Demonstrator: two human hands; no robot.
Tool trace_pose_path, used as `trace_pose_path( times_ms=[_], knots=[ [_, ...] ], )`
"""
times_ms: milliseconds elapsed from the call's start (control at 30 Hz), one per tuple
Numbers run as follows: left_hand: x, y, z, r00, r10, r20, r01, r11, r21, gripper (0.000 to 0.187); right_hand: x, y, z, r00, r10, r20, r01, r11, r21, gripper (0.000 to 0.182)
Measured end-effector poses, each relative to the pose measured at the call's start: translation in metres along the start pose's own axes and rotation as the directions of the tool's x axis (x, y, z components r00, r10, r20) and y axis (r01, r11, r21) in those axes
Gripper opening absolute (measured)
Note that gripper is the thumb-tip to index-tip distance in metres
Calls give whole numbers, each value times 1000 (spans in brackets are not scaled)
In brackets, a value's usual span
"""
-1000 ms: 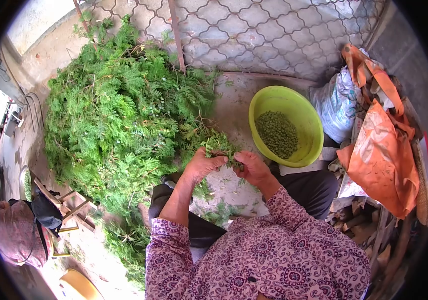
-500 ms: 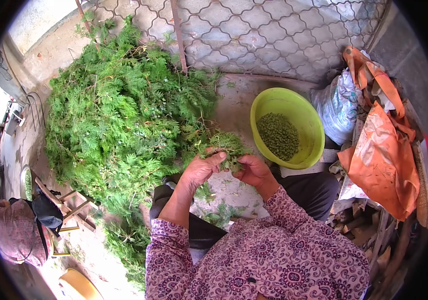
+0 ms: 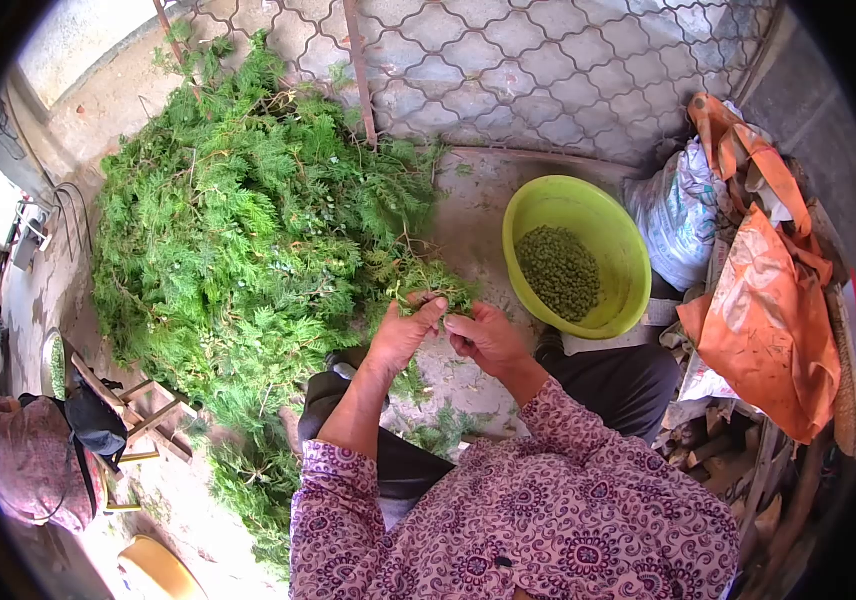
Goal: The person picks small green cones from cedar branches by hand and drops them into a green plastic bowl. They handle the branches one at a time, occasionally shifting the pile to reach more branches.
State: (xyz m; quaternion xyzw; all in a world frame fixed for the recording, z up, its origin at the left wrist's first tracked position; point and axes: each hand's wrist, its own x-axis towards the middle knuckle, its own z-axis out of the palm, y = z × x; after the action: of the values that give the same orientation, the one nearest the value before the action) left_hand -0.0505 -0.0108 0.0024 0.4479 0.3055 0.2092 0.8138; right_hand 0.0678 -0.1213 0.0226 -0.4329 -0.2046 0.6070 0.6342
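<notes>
My left hand [image 3: 405, 335] is closed on a leafy evergreen sprig [image 3: 448, 288], its thumb and fingertips pinching the stem. Close beside it, my right hand [image 3: 489, 342] has its fingers curled together at the sprig's near edge; what lies between those fingertips is hidden. Both hands are above the floor between my knees. To their left rises a large heap of cut evergreen branches [image 3: 238, 240]. On the right stands a lime-green basin [image 3: 636, 270] with many small green cones or berries [image 3: 558, 272] in its bottom.
A metal lattice [image 3: 508, 75] runs along the back. Beyond the basin are a white sack [image 3: 676, 215], an orange bag [image 3: 773, 330] and stacked wood [image 3: 718, 445]. At the left are a wooden stool [image 3: 148, 420], a person in a patterned top [image 3: 33, 455] and a yellow tub [image 3: 160, 570].
My right hand has shifted left, nearer my left hand, and its fingers have drawn closer together. The sprig has moved slightly left and tilted. The basin and the heap stay put.
</notes>
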Motion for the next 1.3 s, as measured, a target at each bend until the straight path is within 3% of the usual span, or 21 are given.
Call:
trace_pose_path(
  times_ms=[100, 167, 300, 433, 500, 567, 600, 633, 667, 700, 733, 767, 800, 833, 867, 900, 933, 967, 1033, 1167, 1300],
  knots=[
    [-3, 2, -1, 998, -57, -30, 59, 997, 57, 47, -3, 0, -1, 998, 59, -15, -57, 994, 92, 8],
    [-12, 11, 3, 986, -45, 164, 60, 994, -87, 38, -7, -2, 0, 998, 66, 20, -68, 989, 134, 11],
    [-16, 16, 5, 972, -38, 231, 126, 917, -379, 32, -12, -16, -1, 985, 139, 101, -163, 940, 300, 11],
    [-15, 16, 6, 988, -50, 145, 76, 981, -177, 33, -23, -30, -12, 981, 143, 133, -174, 949, 264, 14],
    [-17, 19, 9, 998, -46, 30, 50, 990, -135, 35, -30, -49, -32, 988, 34, -148, -52, 992, -119, 14],
    [-13, 14, 7, 998, -58, -22, 57, 997, -50, 34, -27, -66, -75, 941, -221, -256, 149, 950, -274, 21],
    [-12, 12, 7, 995, -62, -73, 65, 997, 37, 33, -22, -74, -100, 757, -583, -297, 221, 655, -723, 25],
    [-13, 14, 9, 996, -60, -69, 62, 997, 37, 33, -18, -79, -118, 507, -854, -119, 94, 192, -977, 30],
    [-15, 18, 13, 998, 1, -56, 12, 970, 244, 28, -20, -80, -126, 503, -856, -118, 94, 189, -977, 30],
    [-14, 22, 17, 997, 64, -31, -44, 898, 438, 23, -21, -81, -133, 590, -791, -162, 68, 248, -966, 30],
    [-9, 16, 16, 997, 72, -31, -52, 899, 435, 23, -21, -84, -139, 672, -713, -200, 37, 303, -952, 30],
    [-2, 4, 12, 927, 363, 97, -335, 679, 653, 19, -22, -83, -143, 748, -620, -238, -3, 355, -935, 30],
    [3, -8, 8, 772, 566, 290, -537, 336, 774, 17, -26, -79, -147, 812, -514, -276, -55, 404, -913, 29],
    [0, -4, 11, 723, 580, 375, -583, 221, 782, 27, -30, -75, -149, 861, -400, -313, -113, 450, -886, 30],
    [0, -4, 12, 724, 576, 379, -584, 221, 781, 27, -31, -67, -130, 893, -279, -352, -54, 712, -700, 26],
    [0, -4, 14, 696, 588, 412, -567, 99, 818, 30, -27, -56, -108, 925, -153, -347, -15, 900, -435, 23],
    [0, -3, 15, 669, 594, 446, -540, -24, 841, 32, -23, -48, -94, 940, -140, -311, -2, 910, -415, 23],
    [-1, -1, 18, 671, 589, 451, -541, -26, 841, 32, -18, -43, -83, 953, -128, -274, 10, 919, -394, 23],
    [-3, 3, 21, 612, 569, 550, -533, -218, 818, 38, -9, -36, -59, 958, -54, -280, -28, 959, -282, 23],
    [-4, 5, 20, 598, 557, 576, -516, -283, 809, 46, 6, -34, -31, 968, 122, -219, -153, 979, -132, 20],
    [-4, 5, 19, 595, 548, 588, -535, -277, 798, 50, 10, -21, -37, 995, -7, -100, -4, 994, -107, 19]
  ],
)
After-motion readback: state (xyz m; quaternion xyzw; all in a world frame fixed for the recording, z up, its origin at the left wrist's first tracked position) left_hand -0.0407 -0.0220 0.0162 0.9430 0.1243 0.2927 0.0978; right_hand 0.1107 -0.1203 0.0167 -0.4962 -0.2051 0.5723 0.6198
